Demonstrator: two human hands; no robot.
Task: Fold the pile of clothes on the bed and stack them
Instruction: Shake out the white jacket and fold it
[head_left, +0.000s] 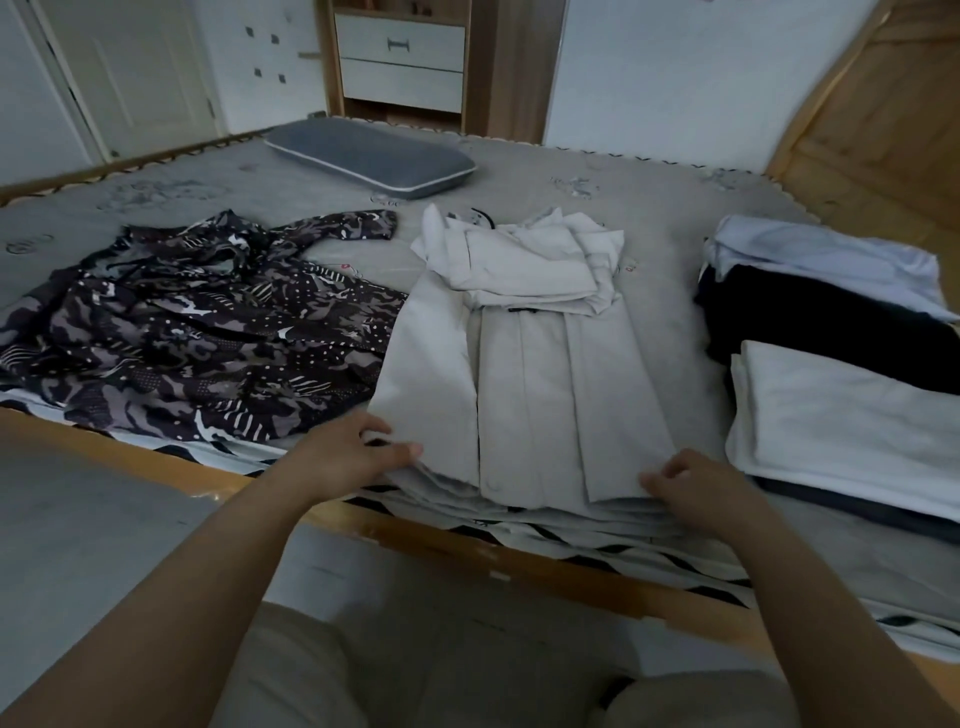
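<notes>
Both hands at the near hem of the beige garment, bed edge just below them.

Nearest me, my left hand (358, 457) pinches the near left corner of the beige garment (524, 395), thumb on top, fingers curled under the cloth; my right hand (691, 488) grips the near right corner, fingers curled onto the hem. It lies flat mid-bed (665, 332), sides folded inward, sleeves bunched at its far end. A crumpled dark patterned garment (197, 332) sprawls to the left, touching the beige one's edge. On the right, apart from it, sit folded pieces: white (852, 426), black (831, 322), pale blue (831, 260). A grey pillow (369, 156) rests far back. Both forearms reach forward over the wooden bed frame (467, 551).
</notes>
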